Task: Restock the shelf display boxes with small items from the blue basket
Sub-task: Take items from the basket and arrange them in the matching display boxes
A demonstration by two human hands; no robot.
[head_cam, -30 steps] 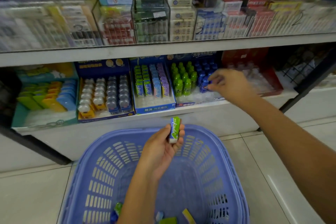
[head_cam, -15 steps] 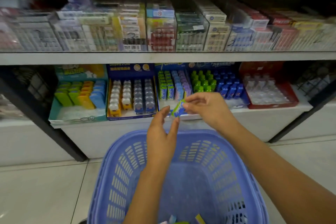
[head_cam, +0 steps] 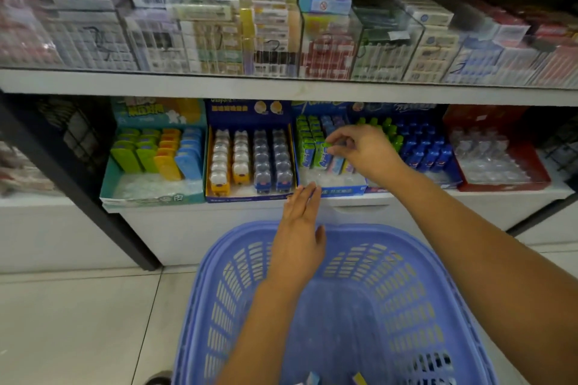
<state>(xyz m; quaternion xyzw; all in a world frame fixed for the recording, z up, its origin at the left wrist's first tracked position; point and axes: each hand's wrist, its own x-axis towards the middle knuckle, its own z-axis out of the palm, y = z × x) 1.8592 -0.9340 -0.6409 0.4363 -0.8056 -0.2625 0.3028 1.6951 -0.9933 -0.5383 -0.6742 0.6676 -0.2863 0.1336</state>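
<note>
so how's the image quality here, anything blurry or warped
Head view: the upper shelf packs are smeared by motion blur, with glare on their clear fronts; the right hand is slightly soft; wide-angle lens bows the shelf edge; the basket and left hand look sharper.

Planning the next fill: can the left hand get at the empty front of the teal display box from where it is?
Probably yes. The left hand is open and holds nothing, above the blue basket rim. The teal display box sits to its left on the same shelf, its front bare and nothing between them.
</note>
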